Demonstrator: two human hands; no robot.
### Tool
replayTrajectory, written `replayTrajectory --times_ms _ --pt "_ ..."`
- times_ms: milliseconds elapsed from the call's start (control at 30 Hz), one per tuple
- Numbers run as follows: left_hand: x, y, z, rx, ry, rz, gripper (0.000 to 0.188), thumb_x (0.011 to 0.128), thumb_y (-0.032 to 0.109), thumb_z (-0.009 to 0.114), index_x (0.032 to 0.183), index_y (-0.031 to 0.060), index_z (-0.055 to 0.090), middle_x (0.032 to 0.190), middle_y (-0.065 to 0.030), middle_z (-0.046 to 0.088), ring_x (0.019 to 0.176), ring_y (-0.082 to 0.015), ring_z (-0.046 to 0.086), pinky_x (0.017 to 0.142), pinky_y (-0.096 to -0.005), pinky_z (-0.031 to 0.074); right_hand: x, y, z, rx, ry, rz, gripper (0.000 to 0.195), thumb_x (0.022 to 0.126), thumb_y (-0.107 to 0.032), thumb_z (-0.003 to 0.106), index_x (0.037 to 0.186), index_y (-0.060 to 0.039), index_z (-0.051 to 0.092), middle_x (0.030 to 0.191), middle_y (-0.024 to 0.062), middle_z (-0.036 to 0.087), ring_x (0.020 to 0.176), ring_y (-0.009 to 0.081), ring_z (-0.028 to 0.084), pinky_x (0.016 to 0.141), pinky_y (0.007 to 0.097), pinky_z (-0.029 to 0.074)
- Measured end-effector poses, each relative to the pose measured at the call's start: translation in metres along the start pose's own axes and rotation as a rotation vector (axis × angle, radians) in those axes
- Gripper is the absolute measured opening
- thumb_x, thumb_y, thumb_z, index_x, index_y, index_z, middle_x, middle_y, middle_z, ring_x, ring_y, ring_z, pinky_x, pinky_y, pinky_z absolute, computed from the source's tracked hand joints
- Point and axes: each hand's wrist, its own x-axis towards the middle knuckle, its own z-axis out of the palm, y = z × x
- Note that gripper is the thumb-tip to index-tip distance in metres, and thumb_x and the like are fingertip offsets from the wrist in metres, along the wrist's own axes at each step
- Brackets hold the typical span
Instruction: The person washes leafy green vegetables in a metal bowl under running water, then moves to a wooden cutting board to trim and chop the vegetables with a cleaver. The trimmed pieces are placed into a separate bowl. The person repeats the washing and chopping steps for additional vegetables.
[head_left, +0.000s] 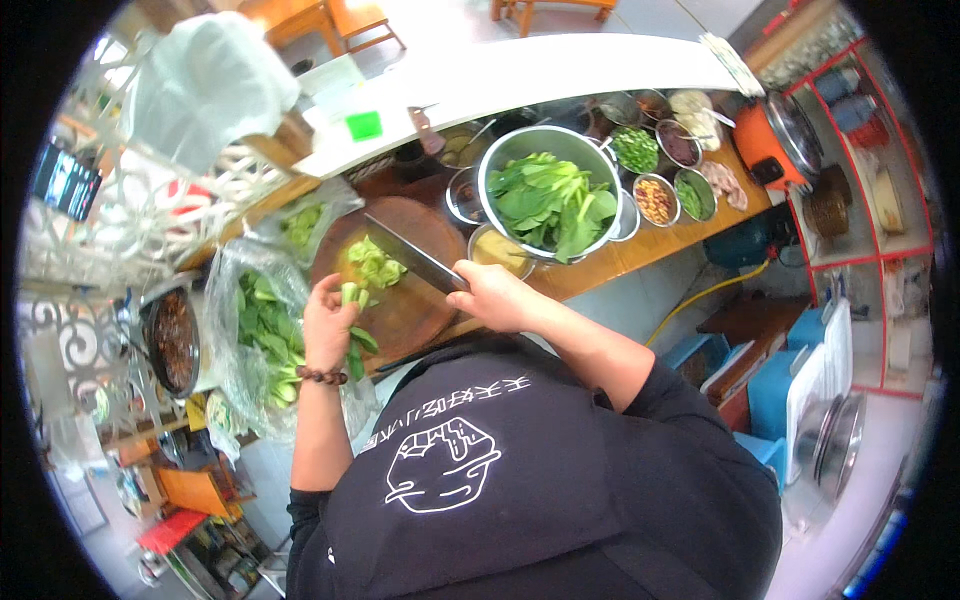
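Observation:
My left hand (330, 315) grips a small head of leafy greens (354, 295), its pale cut stem pointing up and its leaves hanging toward me. In my right hand (491, 296) is the handle of a cleaver (416, 255), the blade reaching up and left over a round wooden cutting board (416, 322). Several cut stem ends (375, 262) lie in a pile on the board, between the blade and my left hand. Left of the board, a clear plastic bag (225, 300) holds more greens (266, 319). Beyond the board stands a large metal pot (484, 161) heaped with leafy greens (551, 199).
Small metal bowls with peanuts (654, 199), chopped greens (636, 148) and a yellow paste-like food (499, 251) crowd the counter. An orange rice cooker (769, 146) stands at its right end. A dark pan (174, 341) sits at far left. A white ledge (525, 67) runs behind.

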Motion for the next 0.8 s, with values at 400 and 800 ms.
replayTrajectory --times_ms 400,800 --pt "0.092 0.19 0.207 -0.096 -0.445 0.158 0.061 0.092 0.004 0.072 0.15 -0.0018 0.052 0.113 -0.0093 0.072 0.094 -0.0149 0.066 0.084 -0.0286 0.053 -0.032 0.018 -0.002 0.141 -0.043 -0.048 0.034 0.098 -0.028 0.073 0.11 0.0011 0.06 0.101 0.0287 0.071 0.103 0.048 0.069 0.088 0.054 0.054" --pt "0.093 0.16 0.14 0.239 -0.168 0.313 0.026 0.103 0.022 0.07 0.101 -0.0027 0.078 0.091 -0.0055 0.077 0.087 -0.0113 0.068 0.081 -0.0297 0.055 -0.034 0.024 -0.006 0.106 -0.043 -0.087 0.034 0.095 -0.026 0.074 0.112 0.0022 0.063 0.103 0.0289 0.072 0.101 0.0464 0.071 0.087 0.0511 0.055"
